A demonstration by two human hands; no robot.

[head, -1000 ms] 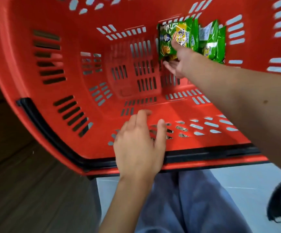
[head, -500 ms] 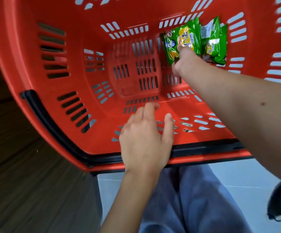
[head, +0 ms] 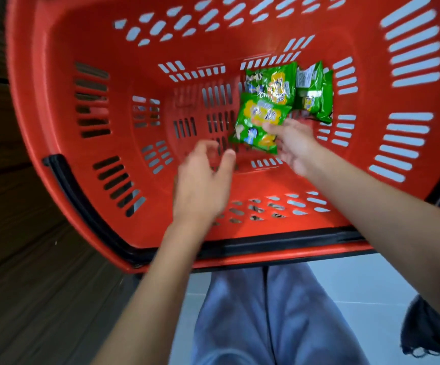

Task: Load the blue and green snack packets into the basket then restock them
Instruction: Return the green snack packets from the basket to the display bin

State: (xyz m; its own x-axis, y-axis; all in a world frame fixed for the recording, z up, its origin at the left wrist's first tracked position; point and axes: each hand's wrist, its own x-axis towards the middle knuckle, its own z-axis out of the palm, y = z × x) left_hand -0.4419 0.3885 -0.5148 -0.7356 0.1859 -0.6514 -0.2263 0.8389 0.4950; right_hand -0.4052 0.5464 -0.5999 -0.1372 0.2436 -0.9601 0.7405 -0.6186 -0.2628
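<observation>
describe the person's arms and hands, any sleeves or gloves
Both the left hand and right hand are bare: no gloves, and no rings visible through the blur. The left forearm and right forearm are bare too, with no sleeve, watch or bracelet in view.

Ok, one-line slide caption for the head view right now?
Right hand pinches a green snack packet inside the red basket; left hand hovers open nearby.

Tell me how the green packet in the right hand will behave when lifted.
Probably light: the right hand holds the packet near one edge only. Its glossy film looks puffed, so it likely flexes and crinkles rather than staying stiff. Glossy film may slip from such a small pinch.
</observation>
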